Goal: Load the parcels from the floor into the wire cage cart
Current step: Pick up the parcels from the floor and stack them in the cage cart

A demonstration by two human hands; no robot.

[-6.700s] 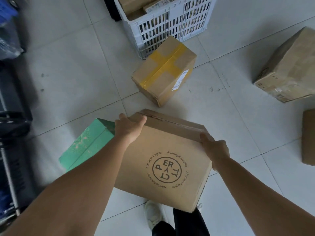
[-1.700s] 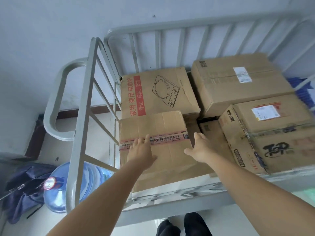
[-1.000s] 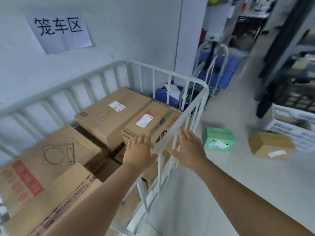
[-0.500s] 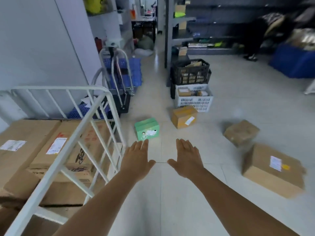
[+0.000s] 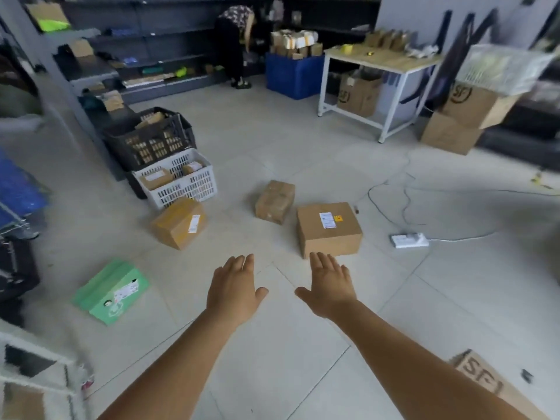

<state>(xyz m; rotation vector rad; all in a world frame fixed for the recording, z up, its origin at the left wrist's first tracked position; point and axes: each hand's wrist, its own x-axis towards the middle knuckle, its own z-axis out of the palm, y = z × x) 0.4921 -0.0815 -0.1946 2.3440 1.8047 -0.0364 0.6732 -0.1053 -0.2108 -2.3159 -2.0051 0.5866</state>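
Several parcels lie on the tiled floor ahead: a green box at the left, a yellow-taped brown box, a small worn brown box and a larger brown box with a white label. A box marked SF lies at the lower right. My left hand and my right hand are stretched out palm down, fingers apart, holding nothing. The right hand hovers just short of the labelled box. A corner of the white cage cart shows at the lower left.
A white crate and a black crate with parcels stand at the left. A power strip with trailing cables lies on the floor right of the boxes. A white table, stacked SF cartons and a person at shelves are farther back.
The brown parcel I carried went into the cage cart and I let go. I then turned right, away from the cart, and now face the parcels on the floor with empty hands.
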